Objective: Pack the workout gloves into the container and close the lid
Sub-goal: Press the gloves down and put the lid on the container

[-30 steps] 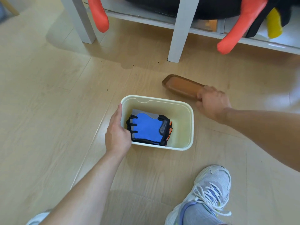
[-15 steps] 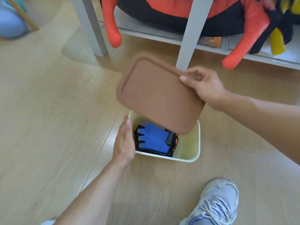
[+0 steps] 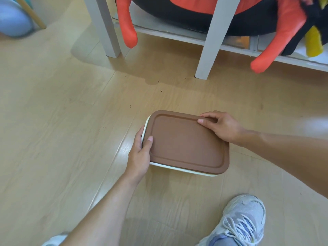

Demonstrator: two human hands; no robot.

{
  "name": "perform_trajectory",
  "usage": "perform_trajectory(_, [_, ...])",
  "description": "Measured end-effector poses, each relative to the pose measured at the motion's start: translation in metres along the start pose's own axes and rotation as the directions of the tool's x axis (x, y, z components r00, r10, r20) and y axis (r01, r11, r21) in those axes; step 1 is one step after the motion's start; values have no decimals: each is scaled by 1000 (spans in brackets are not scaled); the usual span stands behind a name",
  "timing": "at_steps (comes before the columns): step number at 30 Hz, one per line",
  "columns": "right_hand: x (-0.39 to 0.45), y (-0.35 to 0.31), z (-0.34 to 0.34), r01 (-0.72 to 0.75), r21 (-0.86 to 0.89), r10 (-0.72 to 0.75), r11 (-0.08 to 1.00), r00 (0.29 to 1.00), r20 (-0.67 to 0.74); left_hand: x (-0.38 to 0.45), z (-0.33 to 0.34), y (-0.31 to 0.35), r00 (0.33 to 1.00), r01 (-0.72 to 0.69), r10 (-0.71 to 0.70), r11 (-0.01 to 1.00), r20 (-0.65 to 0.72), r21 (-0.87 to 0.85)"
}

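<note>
A brown rectangular lid (image 3: 186, 142) lies flat over the cream container (image 3: 177, 168) on the wooden floor, with only the container's left and near rim showing. My left hand (image 3: 140, 155) grips the container's left end, thumb resting on the lid's edge. At the lid's far right corner, my right hand (image 3: 221, 126) holds the lid with fingers pressed on top. The workout gloves are hidden under the lid.
White shelf legs (image 3: 209, 50) stand behind the container, with orange and black plush items (image 3: 127, 23) hanging off the shelf. A grey sneaker (image 3: 243, 221) is at the near right, another shoe tip (image 3: 55, 239) at the bottom left.
My right hand picked the brown lid up from the floor, carried it over the container and set it down on top, covering the blue gloves. The left hand stayed on the container's left side.
</note>
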State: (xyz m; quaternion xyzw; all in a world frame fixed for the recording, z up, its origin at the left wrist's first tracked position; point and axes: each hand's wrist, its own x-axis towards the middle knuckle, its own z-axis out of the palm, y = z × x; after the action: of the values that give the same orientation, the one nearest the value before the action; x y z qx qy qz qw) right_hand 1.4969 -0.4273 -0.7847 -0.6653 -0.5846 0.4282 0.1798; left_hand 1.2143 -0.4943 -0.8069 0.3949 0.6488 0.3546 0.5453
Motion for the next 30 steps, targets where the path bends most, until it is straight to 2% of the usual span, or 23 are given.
perform_trajectory(4, [-1,2,8,73,-40,-74,997,997,-34,1,-3,2,1000,14,-14,1000,26,-24])
perform_trajectory(15, [6,-10,-4,34,-101,-24,994,995,96,-2,-5,10,997,46,-43,998,58,-44])
perform_trajectory(19, [4,-8,2,43,-86,-36,995,996,80,1,-9,7,996,77,-74,995,43,-70])
perform_trajectory(23, [-5,-2,9,51,-92,-46,994,997,56,3,-10,8,989,144,-136,970,57,-196])
perform_trajectory(30, [-12,2,17,65,-175,-70,982,997,-26,4,-11,5,988,151,-146,958,39,-244])
